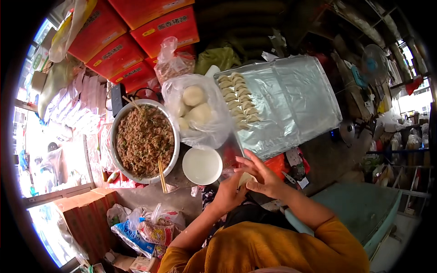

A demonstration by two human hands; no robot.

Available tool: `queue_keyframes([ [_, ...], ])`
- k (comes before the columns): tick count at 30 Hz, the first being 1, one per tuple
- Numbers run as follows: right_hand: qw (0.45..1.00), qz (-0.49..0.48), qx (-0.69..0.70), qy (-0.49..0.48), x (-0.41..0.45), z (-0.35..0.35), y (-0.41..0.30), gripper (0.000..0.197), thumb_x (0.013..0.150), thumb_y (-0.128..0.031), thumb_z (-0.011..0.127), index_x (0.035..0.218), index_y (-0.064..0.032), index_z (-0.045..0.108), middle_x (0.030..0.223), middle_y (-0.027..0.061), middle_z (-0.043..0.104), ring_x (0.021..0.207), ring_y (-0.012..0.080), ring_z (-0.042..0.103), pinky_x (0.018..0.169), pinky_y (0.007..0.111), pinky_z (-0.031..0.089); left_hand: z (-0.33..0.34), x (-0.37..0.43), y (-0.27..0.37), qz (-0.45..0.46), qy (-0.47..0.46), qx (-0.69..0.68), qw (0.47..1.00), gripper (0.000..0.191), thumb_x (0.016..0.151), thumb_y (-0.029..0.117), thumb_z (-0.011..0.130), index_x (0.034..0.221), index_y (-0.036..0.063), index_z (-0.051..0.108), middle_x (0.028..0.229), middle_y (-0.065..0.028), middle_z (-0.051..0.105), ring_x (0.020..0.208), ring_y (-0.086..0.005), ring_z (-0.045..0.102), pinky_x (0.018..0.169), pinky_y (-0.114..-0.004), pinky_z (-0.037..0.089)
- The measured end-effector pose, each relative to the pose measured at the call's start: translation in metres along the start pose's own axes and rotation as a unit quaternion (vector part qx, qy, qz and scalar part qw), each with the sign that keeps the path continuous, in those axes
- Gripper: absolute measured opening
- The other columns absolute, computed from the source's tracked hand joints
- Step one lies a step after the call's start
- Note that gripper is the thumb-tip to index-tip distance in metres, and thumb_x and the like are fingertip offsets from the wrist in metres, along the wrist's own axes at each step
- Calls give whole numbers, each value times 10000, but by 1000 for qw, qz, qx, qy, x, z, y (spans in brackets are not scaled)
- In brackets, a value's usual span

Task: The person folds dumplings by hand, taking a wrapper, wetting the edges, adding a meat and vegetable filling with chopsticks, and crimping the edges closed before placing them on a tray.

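My left hand (229,191) holds a pale dough piece (246,178), a wrapper or dumpling, in front of my body. Beside it, my right hand (268,181) has its fingers spread, with the thumb close against the dough's edge; whether it touches is hard to tell. How far the dough is folded cannot be made out. Rows of folded dumplings (244,97) lie on the left part of a film-covered tray (290,105) beyond my hands. A white bowl (202,166) stands to the left. Past it is a large metal bowl (114,150) of minced filling (145,140), with chopsticks (161,175) in it.
A clear plastic bag (215,129) holds several dough balls (194,95) between bowl and tray. Red cartons (112,51) are stacked at the back left. Packaged bags (153,232) lie low at left. A greenish box-like surface (355,204) stands at right, near a fan (374,63).
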State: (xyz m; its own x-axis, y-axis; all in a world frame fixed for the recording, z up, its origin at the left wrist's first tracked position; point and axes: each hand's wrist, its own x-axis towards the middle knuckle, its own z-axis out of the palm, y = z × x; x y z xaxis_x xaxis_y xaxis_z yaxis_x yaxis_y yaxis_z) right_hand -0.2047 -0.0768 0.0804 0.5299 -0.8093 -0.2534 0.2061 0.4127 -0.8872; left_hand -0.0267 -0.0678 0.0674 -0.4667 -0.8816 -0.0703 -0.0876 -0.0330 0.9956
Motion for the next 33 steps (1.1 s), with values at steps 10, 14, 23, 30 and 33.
queue_keyframes([
  [10,993,40,-21,109,11,-83,17,426,864,-53,678,1261,10,537,1120,60,633,1002,114,597,848,258,494,25,53,-22,-100,34,-104,989,596,798,-48,633,1341,27,398,1235,-129,449,898,-148,604,764,-280,513],
  [14,933,62,-307,176,47,-97,17,231,850,-82,657,1077,-47,641,960,67,679,849,131,646,746,278,503,21,43,-47,-115,180,-84,973,576,806,-62,613,1337,3,400,1197,-129,499,890,-157,613,745,-289,522],
  [23,760,-228,-606,58,106,-124,70,208,800,-17,557,994,-31,631,1064,74,603,1010,284,569,827,353,493,16,-22,-96,-87,217,120,965,475,823,-56,590,1274,34,470,961,-98,584,719,-132,600,654,-267,489],
  [30,730,-269,-625,66,109,-129,79,180,770,-11,561,934,-42,629,996,76,593,943,281,568,785,359,500,10,-30,-86,-103,215,100,966,468,801,-48,594,1251,31,493,1099,-197,565,707,-260,588,659,-341,498],
  [33,729,-275,-624,66,112,-127,77,171,761,-15,564,918,-43,627,980,74,596,927,272,572,774,348,503,6,-33,-88,-109,217,90,966,453,806,-46,594,1241,32,497,1104,-193,565,701,-249,588,651,-337,495],
])
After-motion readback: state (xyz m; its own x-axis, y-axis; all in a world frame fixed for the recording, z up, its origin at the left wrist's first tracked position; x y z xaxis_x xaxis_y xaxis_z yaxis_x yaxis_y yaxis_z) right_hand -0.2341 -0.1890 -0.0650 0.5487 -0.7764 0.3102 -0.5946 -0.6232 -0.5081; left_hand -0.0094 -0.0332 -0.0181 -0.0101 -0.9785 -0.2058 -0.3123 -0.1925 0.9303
